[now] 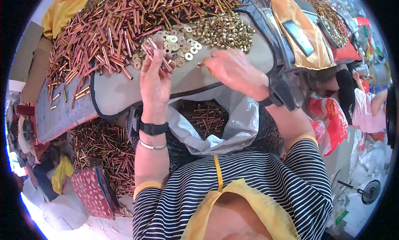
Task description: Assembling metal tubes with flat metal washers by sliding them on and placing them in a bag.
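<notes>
My left hand (154, 75) is closed around a few slim copper-coloured metal tubes (149, 49), held upright at a tilt above the grey mat (187, 78). Just beyond it lies a heap of flat round washers (174, 43), some silvery and some brassy. My right hand (235, 69) is to the right of the washers, its fingers pinched together low over the mat. A small metal piece shows at those fingertips, too small to name. Behind the right hand is a pile of small brass-coloured nuts (226, 30).
A large heap of copper-coloured tubes (104, 36) covers the table's far left. An open white sack (245, 119) on my lap holds similar metal parts, and more (108, 152) lie lower left. A phone (298, 37) rests on orange cloth at right. Another person's arm (377, 102) shows far right.
</notes>
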Available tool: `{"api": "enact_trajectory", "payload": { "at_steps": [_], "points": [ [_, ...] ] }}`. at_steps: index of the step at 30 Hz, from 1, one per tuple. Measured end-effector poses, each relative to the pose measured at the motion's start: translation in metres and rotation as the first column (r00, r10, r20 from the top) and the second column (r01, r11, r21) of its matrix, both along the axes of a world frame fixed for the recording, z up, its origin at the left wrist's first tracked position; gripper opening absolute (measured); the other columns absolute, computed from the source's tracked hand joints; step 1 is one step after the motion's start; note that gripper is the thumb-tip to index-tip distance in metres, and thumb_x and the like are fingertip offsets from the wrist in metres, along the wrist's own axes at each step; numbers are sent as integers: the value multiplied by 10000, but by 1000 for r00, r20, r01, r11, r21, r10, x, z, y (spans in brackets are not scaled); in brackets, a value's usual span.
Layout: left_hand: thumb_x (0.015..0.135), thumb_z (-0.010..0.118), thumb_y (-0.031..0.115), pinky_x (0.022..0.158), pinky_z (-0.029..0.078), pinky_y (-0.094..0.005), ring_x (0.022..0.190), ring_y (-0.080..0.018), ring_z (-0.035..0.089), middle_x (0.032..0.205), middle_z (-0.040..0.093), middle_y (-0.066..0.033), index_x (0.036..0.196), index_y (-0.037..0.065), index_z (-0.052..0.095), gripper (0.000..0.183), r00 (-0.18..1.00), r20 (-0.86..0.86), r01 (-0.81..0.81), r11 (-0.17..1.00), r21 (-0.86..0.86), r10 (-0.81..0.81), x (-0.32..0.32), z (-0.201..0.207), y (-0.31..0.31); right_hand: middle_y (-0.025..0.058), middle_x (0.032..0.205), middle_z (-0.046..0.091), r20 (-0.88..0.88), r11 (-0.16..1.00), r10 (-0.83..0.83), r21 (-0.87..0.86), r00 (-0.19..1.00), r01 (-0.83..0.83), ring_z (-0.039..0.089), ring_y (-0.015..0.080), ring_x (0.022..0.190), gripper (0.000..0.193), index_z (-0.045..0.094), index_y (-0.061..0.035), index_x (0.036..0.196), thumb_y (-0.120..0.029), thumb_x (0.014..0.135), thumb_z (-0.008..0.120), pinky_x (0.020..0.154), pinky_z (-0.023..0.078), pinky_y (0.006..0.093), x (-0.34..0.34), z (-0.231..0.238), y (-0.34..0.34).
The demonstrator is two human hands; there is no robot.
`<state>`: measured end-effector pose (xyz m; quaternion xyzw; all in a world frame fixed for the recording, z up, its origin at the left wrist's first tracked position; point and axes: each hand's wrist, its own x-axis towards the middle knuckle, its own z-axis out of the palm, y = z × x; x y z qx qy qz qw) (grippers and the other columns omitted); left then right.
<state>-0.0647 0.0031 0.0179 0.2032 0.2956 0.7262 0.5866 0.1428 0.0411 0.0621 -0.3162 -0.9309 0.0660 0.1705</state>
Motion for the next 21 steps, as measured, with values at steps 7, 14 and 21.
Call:
{"api": "enact_trajectory", "payload": {
  "at_steps": [7, 14, 21],
  "points": [
    [916, 589, 154, 737, 489, -293, 914, -114, 588, 1068, 629, -17, 1181, 87, 582, 274, 1000, -2, -1, 999, 34, 1, 3, 1, -2, 154, 685, 589, 384, 971, 195, 56, 902, -234, 604, 348, 682, 128, 633, -53, 808, -82, 747, 524, 583, 478, 435, -31, 27, 26],
    [911, 600, 193, 747, 524, -304, 897, -149, 629, 1018, 656, -46, 1056, 123, 609, 161, 995, 70, 76, 997, -31, -73, 8, 2, -3, 189, 799, 629, 218, 960, 205, -236, 954, -153, 608, 376, 746, 283, 610, -98, 1037, -83, 789, 475, 645, 484, 459, -5, 7, 33],
    [924, 579, 213, 714, 558, -330, 916, -182, 657, 994, 667, -64, 989, 116, 595, 117, 992, 59, 112, 993, -40, -109, 18, -3, -2, 59, 686, 582, -274, 887, -294, -435, 916, 155, 530, 104, 604, 216, 607, -69, 1079, -70, 869, 559, 534, 407, 268, 20, -3, -2]
  ]
}}
